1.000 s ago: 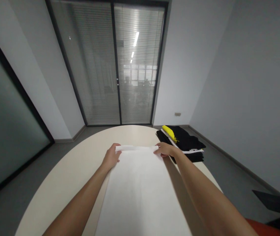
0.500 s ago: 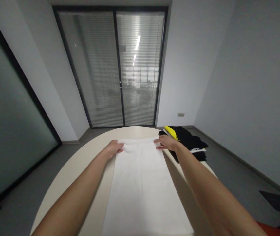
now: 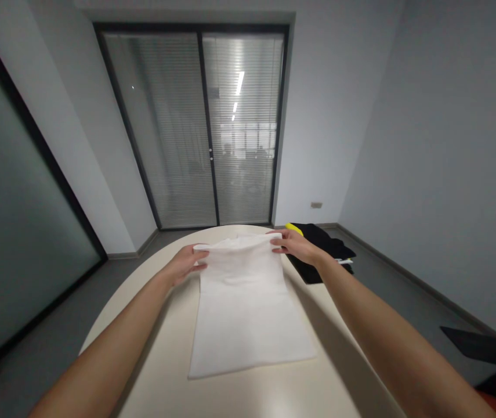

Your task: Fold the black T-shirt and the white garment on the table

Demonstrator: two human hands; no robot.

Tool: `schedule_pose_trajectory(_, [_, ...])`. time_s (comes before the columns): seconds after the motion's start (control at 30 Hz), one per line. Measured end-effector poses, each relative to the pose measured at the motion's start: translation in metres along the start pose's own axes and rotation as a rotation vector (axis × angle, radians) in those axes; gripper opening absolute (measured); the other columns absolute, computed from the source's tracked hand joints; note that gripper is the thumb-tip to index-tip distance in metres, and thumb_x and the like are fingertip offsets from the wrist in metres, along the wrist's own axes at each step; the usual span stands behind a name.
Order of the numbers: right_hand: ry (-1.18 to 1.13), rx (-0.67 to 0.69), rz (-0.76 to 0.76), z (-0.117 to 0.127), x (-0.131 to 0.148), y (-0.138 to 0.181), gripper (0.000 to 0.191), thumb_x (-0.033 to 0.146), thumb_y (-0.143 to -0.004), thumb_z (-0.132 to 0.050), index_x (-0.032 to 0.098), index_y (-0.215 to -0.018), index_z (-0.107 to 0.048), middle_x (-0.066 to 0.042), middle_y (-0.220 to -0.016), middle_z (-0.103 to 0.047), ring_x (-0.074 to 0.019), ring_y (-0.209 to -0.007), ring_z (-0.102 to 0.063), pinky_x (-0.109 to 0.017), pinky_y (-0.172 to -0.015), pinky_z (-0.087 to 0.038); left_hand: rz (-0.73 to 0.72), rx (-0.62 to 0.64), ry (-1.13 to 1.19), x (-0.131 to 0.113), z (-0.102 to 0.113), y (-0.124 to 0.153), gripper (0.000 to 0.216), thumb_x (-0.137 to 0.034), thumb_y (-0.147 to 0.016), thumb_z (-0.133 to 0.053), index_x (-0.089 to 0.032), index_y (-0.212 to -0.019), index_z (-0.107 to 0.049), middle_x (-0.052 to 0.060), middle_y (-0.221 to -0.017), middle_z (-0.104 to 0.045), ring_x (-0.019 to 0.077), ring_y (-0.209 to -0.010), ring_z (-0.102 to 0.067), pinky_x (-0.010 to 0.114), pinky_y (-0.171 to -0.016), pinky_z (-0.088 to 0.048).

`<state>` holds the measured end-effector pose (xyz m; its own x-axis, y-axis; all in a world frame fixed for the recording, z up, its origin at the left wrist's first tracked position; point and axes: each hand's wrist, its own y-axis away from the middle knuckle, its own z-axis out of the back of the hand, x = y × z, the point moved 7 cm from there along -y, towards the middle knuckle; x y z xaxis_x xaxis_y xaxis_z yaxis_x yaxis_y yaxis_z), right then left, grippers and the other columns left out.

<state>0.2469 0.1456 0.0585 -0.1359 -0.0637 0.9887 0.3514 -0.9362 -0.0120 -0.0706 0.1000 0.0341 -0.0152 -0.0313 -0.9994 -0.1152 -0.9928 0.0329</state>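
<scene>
A white folded cloth (image 3: 252, 325), perhaps a garment, lies lengthwise on the round cream table (image 3: 269, 400). Its far end is raised a little and bunched, with a crease running across it. My left hand (image 3: 182, 264) pinches the far left corner between thumb and fingers. At the far right corner, my right hand (image 3: 293, 245) grips the cloth the same way. The near edge rests on the table, slightly slanted. What lies behind the raised edge is mostly hidden.
Right of my right hand sits a stack of black clothes (image 3: 317, 235) with a yellow piece (image 3: 293, 228) on it. Beyond the table stands a glazed door with blinds (image 3: 243, 191). A dark chair-like object (image 3: 487, 351) shows at the lower right.
The cloth has slid away from me, so its near edge now shows on the table. Its far end has been lifted and bunched. My hands have moved slightly further apart.
</scene>
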Motion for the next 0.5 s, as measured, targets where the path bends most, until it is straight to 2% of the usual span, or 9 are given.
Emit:
schedule_pose_trajectory(0.2, [0.096,0.121,-0.011,-0.006,0.012,0.045,0.040,0.030,-0.074,-0.077,0.014,-0.110,-0.071,-0.008,-0.109,-0.069,-0.0186,-0.098,-0.065,-0.034,-0.095,-0.054,-0.085,0.106,-0.220,-0.005,-0.007,0.048,0.042,-0.040,-0.072,-0.079,-0.017,-0.107,-0.070,0.007,-0.106,-0.070,0.0214,-0.098,-0.065,0.035,-0.092,-0.051])
schedule_pose_trajectory(0.33, [0.294,0.213,0.096,-0.015,0.017,0.074,0.034,0.034,-0.073,-0.075,0.015,-0.101,-0.073,-0.006,-0.099,-0.071,-0.0212,-0.096,-0.064,-0.036,-0.095,-0.049,-0.202,0.130,-0.495,-0.007,-0.016,0.081,0.028,-0.036,-0.077,-0.070,-0.019,-0.100,-0.071,0.004,-0.103,-0.071,0.0228,-0.101,-0.063,0.032,-0.094,-0.047])
schedule_pose_trajectory(0.5, [0.395,0.302,0.210,-0.032,0.000,0.113,0.024,0.034,-0.077,-0.070,0.018,-0.094,-0.071,-0.009,-0.120,-0.066,-0.0265,-0.115,-0.059,-0.040,-0.105,-0.041,-0.234,0.255,-0.581,0.021,-0.032,0.116,0.022,-0.025,-0.075,-0.064,-0.019,-0.096,-0.067,0.005,-0.107,-0.069,0.0239,-0.106,-0.061,0.033,-0.098,-0.044])
